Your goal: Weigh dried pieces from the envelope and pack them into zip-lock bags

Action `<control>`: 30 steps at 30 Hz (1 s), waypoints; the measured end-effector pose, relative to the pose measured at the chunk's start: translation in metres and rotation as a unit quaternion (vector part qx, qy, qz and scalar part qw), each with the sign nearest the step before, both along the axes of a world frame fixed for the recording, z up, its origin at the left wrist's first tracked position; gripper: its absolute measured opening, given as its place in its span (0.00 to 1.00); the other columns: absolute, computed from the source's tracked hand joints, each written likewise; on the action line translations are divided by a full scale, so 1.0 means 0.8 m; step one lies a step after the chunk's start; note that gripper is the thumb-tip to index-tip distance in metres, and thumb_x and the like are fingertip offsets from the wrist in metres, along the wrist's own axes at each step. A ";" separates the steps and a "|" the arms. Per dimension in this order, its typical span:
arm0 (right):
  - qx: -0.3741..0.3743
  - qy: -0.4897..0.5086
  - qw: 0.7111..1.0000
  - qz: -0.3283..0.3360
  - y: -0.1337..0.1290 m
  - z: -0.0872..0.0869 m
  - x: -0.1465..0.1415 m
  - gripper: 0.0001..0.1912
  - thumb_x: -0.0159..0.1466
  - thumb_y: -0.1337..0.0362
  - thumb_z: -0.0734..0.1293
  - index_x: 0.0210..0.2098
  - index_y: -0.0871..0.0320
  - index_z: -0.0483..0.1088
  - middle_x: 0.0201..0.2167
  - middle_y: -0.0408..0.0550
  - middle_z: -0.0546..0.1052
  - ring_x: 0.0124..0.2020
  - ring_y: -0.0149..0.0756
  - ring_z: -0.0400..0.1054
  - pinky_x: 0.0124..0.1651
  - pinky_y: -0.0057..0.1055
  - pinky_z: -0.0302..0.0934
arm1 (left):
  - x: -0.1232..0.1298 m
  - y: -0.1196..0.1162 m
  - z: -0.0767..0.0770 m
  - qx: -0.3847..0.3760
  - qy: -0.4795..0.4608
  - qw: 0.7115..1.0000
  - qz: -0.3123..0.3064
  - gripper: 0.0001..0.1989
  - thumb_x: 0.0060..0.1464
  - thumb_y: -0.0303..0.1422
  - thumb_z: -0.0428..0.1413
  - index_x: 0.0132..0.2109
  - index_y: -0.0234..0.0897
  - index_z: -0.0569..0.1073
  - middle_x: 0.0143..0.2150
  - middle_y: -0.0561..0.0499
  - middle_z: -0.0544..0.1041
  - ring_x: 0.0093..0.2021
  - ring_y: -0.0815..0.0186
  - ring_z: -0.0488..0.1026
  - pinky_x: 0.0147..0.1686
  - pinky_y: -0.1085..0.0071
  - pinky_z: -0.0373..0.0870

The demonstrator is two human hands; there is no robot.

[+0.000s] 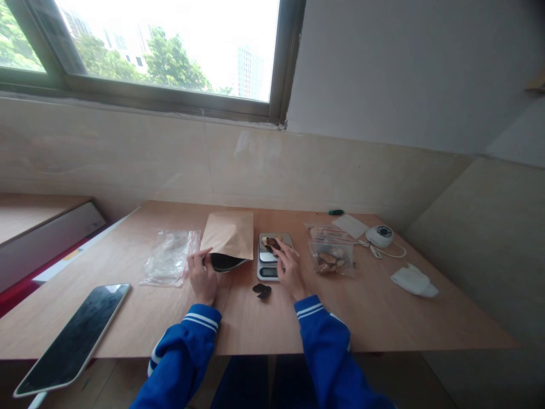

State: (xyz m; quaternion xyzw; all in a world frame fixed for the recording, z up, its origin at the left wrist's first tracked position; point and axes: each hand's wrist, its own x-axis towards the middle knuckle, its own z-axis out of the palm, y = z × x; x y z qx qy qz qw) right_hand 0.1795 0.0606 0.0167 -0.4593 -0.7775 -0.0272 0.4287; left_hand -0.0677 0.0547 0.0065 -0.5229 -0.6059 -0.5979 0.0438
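A brown paper bag [230, 232] lies on the table with its dark mouth gaping toward me. My left hand [203, 278] pinches the left corner of that mouth. Right of the bag sits a small digital scale [268, 255] with several brown and pale dried pieces [271, 243] on its plate. My right hand [290, 271] reaches over the scale's right side, fingertips at the pieces; whether it grips one cannot be made out. Two dark pieces [261, 291] lie on the wood just in front of the scale.
Clear plastic bags [168, 258] lie at the left. A zip bag of dried pieces [331, 258], a white camera [378, 236] with cable, a white card [350, 225], a green-handled tool [336, 212] and crumpled white item [414, 281] are rightward. A tablet [74, 338] stands front left.
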 end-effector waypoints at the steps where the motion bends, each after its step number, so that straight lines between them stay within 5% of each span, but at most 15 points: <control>1: 0.010 0.024 1.000 -0.012 -0.002 0.002 0.003 0.23 0.63 0.73 0.53 0.54 0.56 0.67 0.60 0.53 0.65 0.59 0.40 0.60 0.59 0.44 0.55 | 0.000 0.000 0.000 0.001 -0.001 1.000 -0.001 0.11 0.61 0.33 0.46 0.44 0.37 0.71 0.40 0.46 0.68 0.43 0.62 0.67 0.45 0.63 0.65; 9: 0.083 0.208 0.961 -0.163 0.004 0.000 0.048 0.15 0.64 0.65 0.57 0.47 0.59 0.69 0.52 0.59 0.65 0.58 0.45 0.59 0.58 0.48 0.56 | -0.001 0.000 0.001 0.009 0.002 1.000 -0.004 0.11 0.60 0.33 0.46 0.44 0.37 0.71 0.40 0.47 0.69 0.45 0.61 0.67 0.46 0.63 0.64; 17: 0.042 0.238 0.960 -0.145 0.015 -0.022 0.057 0.14 0.64 0.61 0.60 0.46 0.61 0.66 0.52 0.62 0.63 0.46 0.40 0.67 0.45 0.39 0.67 | -0.002 0.002 0.001 0.003 0.004 0.999 0.032 0.12 0.60 0.33 0.45 0.45 0.36 0.71 0.40 0.45 0.68 0.45 0.59 0.64 0.48 0.60 0.62; 23: 0.020 0.182 0.976 -0.118 0.016 -0.025 0.052 0.12 0.65 0.61 0.60 0.45 0.59 0.67 0.45 0.57 0.70 0.51 0.42 0.63 0.50 0.41 0.63 | -0.004 0.003 0.001 0.003 0.008 0.999 0.046 0.13 0.61 0.34 0.44 0.46 0.35 0.71 0.41 0.45 0.69 0.46 0.59 0.63 0.49 0.60 0.60; 30: 0.001 0.175 0.979 -0.106 0.018 -0.026 0.052 0.13 0.65 0.60 0.60 0.46 0.59 0.66 0.40 0.53 0.73 0.43 0.39 0.67 0.48 0.40 0.63 | -0.005 0.002 0.002 -0.005 0.016 0.999 0.046 0.15 0.62 0.37 0.44 0.47 0.35 0.71 0.41 0.45 0.69 0.46 0.59 0.63 0.49 0.60 0.60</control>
